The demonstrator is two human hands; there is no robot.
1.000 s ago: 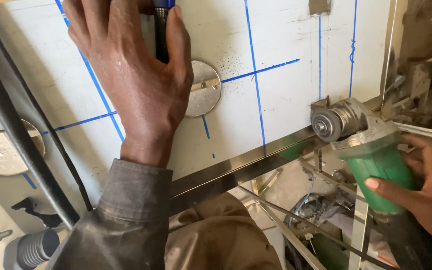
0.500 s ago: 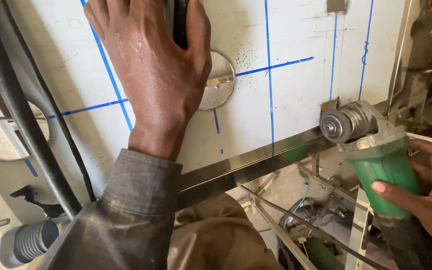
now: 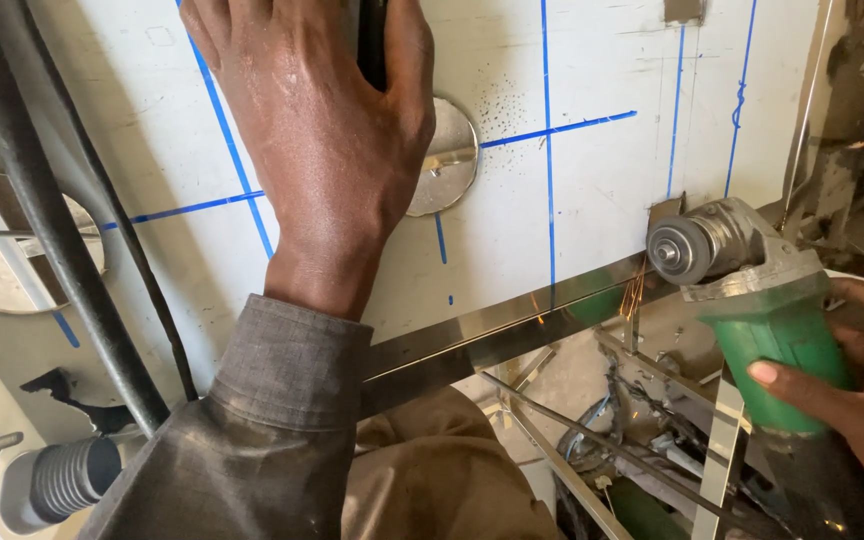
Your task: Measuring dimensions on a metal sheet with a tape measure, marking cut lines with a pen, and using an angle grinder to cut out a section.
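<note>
A metal fabrication workshop is shown. An angle grinder [image 3: 752, 290] is pressed to the edge of a white sheet-metal panel [image 3: 592, 200] marked with blue layout lines, and sparks [image 3: 632, 295] are thrown off. Steel bars [image 3: 572, 470] and what may be offcuts are seen below, and a black hose [image 3: 52, 230] is draped at the left.
</note>
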